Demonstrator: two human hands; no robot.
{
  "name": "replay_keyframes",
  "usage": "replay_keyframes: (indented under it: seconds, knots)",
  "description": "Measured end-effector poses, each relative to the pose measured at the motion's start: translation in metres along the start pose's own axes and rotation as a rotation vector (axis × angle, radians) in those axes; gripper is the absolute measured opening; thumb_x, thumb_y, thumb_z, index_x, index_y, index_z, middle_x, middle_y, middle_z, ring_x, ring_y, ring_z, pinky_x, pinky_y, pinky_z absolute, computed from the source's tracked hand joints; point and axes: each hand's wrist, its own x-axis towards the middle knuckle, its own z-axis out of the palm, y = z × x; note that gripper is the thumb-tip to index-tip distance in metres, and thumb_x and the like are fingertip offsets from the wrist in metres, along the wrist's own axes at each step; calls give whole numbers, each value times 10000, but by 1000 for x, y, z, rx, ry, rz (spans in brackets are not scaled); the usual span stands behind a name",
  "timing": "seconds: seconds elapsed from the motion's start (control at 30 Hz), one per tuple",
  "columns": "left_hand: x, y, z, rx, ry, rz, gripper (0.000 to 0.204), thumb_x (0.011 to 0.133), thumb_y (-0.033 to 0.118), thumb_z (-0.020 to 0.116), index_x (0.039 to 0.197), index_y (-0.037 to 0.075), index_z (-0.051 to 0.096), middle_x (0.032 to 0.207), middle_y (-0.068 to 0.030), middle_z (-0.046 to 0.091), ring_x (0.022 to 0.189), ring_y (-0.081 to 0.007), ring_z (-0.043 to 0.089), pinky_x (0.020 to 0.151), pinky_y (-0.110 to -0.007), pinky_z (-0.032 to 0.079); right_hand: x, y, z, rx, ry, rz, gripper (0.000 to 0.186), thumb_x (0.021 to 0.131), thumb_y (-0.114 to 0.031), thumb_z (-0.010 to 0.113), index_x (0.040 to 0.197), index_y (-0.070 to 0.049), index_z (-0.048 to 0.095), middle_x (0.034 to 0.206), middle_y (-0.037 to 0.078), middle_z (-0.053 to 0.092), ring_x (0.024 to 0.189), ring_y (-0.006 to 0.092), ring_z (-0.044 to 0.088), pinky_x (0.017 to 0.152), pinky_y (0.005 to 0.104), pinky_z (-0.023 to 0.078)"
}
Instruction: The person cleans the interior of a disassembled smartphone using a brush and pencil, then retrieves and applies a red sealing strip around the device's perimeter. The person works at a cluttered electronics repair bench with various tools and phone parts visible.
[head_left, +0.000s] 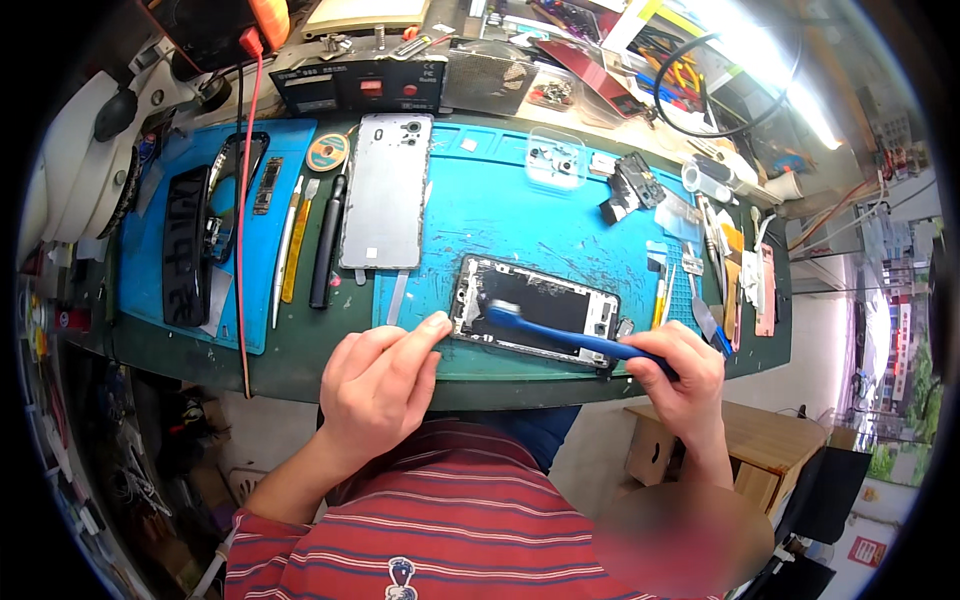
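Note:
A phone frame (545, 350) with its inside exposed lies slightly slanted on the blue work mat (480, 220). My right hand (685, 370) is closed round the handle of a blue toothbrush (570, 338). The brush head rests over the left part of the frame; its bristles look blurred, and whether they touch cannot be made out. At the frame's left end, my left hand (385, 375) has its forefinger stretched to the edge, with the thumb apart and nothing between them. A silver phone back panel (385, 190) lies beyond my left hand.
Left of the panel lie a black pen-shaped tool (328, 240), yellow tweezers (296, 250) and a solder reel (328, 152). A red cable (243, 220) crosses the left mat. Further back sit a clear parts box (556, 158) and black phone parts (632, 186). Several hand tools line the right side.

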Motion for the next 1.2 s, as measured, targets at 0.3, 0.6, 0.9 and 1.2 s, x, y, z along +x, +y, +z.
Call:
replay_keyframes:
  seconds: [0.3,0.6,0.9,1.2]
  knots:
    - [4,0,3,0,17,-24,464,830,-13,811,1285,37,736,1015,7,787,841,-169,670,692,-321,497,77,-13,11,-40,111,-205,189,896,-111,830,1082,-91,812,742,66,623,605,217,616,531,347,468]
    - [5,-1,3,11,9,-34,456,813,-1,831,1261,45,761,959,10,773,806,-158,662,654,-308,482,80,-9,11,17,-75,-258,217,872,-69,844,1088,-68,819,726,74,657,574,204,602,527,343,464]
    - [6,-1,3,11,0,-23,462,822,-2,831,1275,33,750,956,7,782,812,-151,668,647,-306,471,84,-8,11,-109,-54,-133,218,870,-37,840,1086,-52,811,734,83,652,575,206,585,518,340,442]
    - [2,-1,3,-9,24,-11,411,839,-11,804,1244,27,746,936,-16,785,792,-156,672,637,-295,482,73,-11,16,23,-203,9,123,945,-119,792,1044,-49,812,691,84,646,590,217,626,534,352,459]
